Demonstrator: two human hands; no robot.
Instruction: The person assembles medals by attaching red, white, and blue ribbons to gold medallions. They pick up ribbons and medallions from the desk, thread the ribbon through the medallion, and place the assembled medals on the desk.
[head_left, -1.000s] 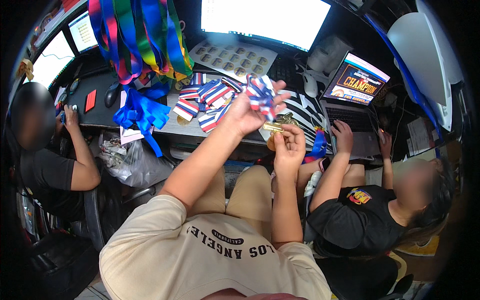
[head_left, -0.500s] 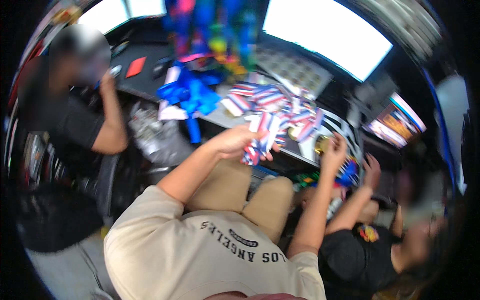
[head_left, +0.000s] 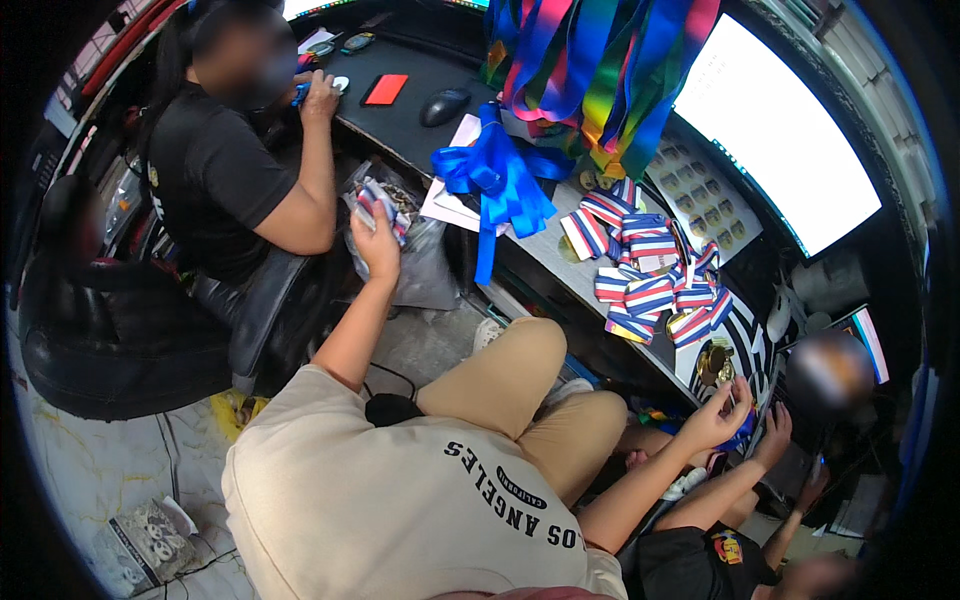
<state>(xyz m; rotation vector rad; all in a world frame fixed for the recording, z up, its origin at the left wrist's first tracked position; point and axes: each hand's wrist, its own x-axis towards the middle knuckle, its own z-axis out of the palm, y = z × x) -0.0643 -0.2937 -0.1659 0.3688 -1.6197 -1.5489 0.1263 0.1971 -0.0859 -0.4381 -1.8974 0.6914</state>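
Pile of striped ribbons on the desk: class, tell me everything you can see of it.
The pile of striped ribbons is a loose heap of flat strips, folded and overlapping, with red, white and blue stripes running lengthwise. They look like fabric. A gold-coloured disc shows at its left edge. The pile lies on the grey desk, close to a sheet of round prints. The right hand is near its lower right end, not touching it. The lowest layers are hidden.

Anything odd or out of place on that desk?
Nothing visibly spilled or damaged. Just untidy: one end of the blue ribbon bundle dangles past the front edge of the desk, and the striped ribbons lie in a loose, overlapping heap.
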